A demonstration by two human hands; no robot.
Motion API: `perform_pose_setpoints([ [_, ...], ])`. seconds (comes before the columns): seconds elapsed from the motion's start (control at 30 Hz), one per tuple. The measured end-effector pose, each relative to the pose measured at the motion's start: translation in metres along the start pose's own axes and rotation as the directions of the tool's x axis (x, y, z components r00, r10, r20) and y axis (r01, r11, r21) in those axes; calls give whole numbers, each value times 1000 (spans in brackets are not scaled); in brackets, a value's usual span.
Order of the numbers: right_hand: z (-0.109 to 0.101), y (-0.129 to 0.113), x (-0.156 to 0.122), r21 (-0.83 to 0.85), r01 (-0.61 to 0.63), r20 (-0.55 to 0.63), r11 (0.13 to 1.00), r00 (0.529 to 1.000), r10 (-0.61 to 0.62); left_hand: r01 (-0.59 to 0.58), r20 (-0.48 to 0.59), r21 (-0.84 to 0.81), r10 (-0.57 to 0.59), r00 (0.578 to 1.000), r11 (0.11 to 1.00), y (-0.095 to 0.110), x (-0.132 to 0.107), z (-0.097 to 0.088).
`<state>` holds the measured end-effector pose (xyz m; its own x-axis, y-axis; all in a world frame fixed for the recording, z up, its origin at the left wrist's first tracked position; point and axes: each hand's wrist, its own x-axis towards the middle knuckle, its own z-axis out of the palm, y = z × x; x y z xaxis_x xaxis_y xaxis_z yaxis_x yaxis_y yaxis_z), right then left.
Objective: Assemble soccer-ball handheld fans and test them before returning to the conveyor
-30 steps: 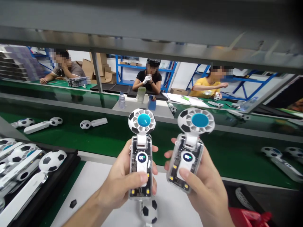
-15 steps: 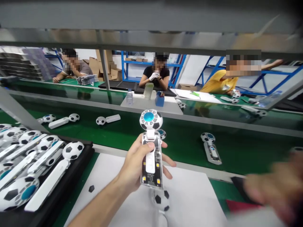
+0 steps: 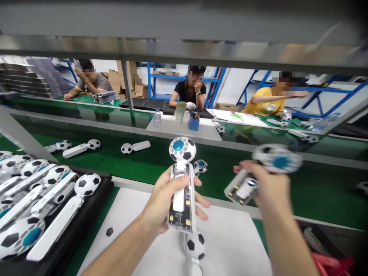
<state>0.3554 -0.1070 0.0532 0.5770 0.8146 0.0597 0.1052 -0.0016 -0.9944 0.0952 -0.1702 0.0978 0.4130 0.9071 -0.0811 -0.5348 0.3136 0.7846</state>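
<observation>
My left hand [image 3: 159, 201] grips a handheld fan [image 3: 179, 197] with a soccer-ball head and a clear handle showing a circuit board. Its thumb lies on the white strip near the top of the handle, and the other fingers are behind it. Out to the right, my right hand [image 3: 271, 188] is closed round a second soccer-ball fan [image 3: 277, 158], tilted and a little blurred, above the green belt. Below the left-hand fan, another soccer-ball fan [image 3: 194, 245] lies on the white sheet [image 3: 230, 237], partly covered. A small black pentagon [image 3: 109, 231] rests on that sheet.
At left, a black tray [image 3: 107, 181] holds several soccer-ball fans. More fans lie on the green belt [image 3: 161, 168]. A metal shelf beam [image 3: 184, 50] crosses overhead. Three people sit across the line, beyond a water bottle [image 3: 157, 119] and a blue box [image 3: 194, 122].
My right hand has come in from the lower right and taken the clear-handled fan off the belt. Fans on the belt have shifted slightly right. My left hand keeps its fan.
</observation>
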Motion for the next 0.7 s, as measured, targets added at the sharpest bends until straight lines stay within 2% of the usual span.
perform_pose_setpoints([
  [0.1, 24, 20, 32, -175, -117, -12, 978, 993, 116, -43, -14, 29, 44, 999, 999, 3, -2, 1],
  [0.2, 37, 36, 45, -272, -130, -30, 953, 991, 127, -122, -46, 74, 126, 991, 990, 3, -1, -1],
  [0.3, 43, 35, 24, -280, -35, 22, 959, 999, 43, -210, -74, 123, 220, 973, 970, 1, 4, -5],
  [0.37, 45, 24, -10, -232, 50, 190, 971, 982, -5, -272, -92, 173, 291, 952, 946, -1, 8, -8],
  [0.4, 47, 16, -31, -192, 77, 324, 978, 946, -11, -306, -103, 206, 331, 938, 930, -2, 10, -9],
  [0.43, 48, 7, -53, -146, 84, 475, 986, 880, -4, -333, -112, 243, 367, 924, 911, -3, 11, -10],
  [0.47, 49, -2, -74, -104, 70, 604, 992, 797, 7, -347, -120, 281, 392, 912, 895, -4, 12, -11],
  [0.5, 51, -11, -93, -43, 41, 720, 998, 694, 3, -348, -127, 310, 401, 907, 885, -5, 13, -11],
  [0.53, 53, -19, -108, 53, -52, 815, 997, 580, -13, -341, -134, 327, 400, 906, 881, -5, 13, -12],
  [0.6, 58, -30, -127, 153, -143, 851, 978, 521, -57, -332, -138, 343, 397, 907, 879, -6, 14, -12],
  [0.7, 62, -37, -131, 197, -142, 841, 970, 534, -93, -347, -116, 352, 408, 906, 869, -4, 13, -11],
])
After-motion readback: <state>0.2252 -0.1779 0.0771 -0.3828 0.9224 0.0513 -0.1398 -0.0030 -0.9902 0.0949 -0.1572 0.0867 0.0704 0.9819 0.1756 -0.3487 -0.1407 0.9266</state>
